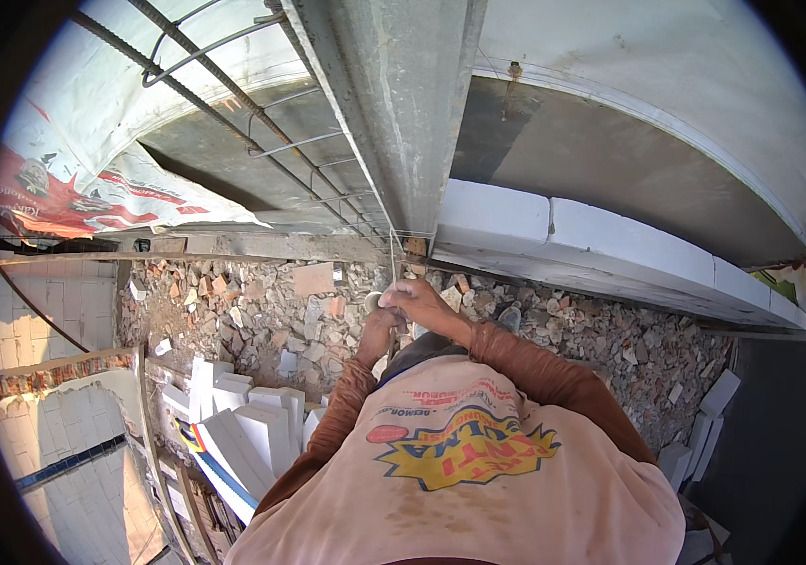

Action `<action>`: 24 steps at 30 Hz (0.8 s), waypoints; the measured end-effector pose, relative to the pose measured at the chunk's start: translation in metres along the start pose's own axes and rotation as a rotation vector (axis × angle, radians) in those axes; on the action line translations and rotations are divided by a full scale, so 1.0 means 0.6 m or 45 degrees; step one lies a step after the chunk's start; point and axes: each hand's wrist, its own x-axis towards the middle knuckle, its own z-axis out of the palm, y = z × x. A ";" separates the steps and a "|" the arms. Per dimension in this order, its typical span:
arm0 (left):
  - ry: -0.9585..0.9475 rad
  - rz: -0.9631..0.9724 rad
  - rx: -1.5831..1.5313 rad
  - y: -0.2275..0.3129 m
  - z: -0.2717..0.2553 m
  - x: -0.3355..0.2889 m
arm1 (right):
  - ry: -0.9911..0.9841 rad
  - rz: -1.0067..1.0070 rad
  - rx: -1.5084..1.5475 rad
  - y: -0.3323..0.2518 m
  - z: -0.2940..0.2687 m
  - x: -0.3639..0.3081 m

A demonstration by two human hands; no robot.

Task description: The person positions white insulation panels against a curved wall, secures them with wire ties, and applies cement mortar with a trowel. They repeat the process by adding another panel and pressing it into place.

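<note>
String (393, 259) runs to twelve o'clock from our hands. Our right hand (422, 301) pinches it; our left hand (379, 332) curls at eight o'clock, its hold we cannot tell. Probably we adjust it; next calls for steady tension.

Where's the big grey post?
In the head view, the grey post is at the top middle, between steel bars on its left and white blocks on its right.

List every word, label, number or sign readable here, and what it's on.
I won't copy wording, only place it:
Pale peach cloth shirt: large red lettering on a yellow starburst, smaller print above.
Creased red-and-white plastic sheet: red and white print, mostly too small or folded to read.
</note>
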 end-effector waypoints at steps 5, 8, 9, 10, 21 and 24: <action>-0.054 -0.100 -0.108 -0.001 -0.016 -0.003 | 0.116 -0.140 -0.262 0.000 0.011 -0.040; -0.095 -0.155 -0.105 0.009 -0.023 0.020 | 0.088 -0.157 -0.187 -0.008 0.009 -0.076; -0.050 -0.224 -0.277 0.012 -0.021 0.027 | 0.092 -0.119 -0.218 -0.008 0.010 -0.089; -0.015 -0.267 -0.461 0.015 -0.019 0.033 | 0.103 -0.059 -0.262 -0.006 0.013 -0.102; -0.151 -0.522 -0.659 0.099 0.016 0.048 | -0.104 0.029 -0.794 0.017 0.026 -0.153; -0.072 -0.547 -0.719 0.121 0.034 0.023 | -0.201 -0.028 -0.866 0.004 0.034 -0.145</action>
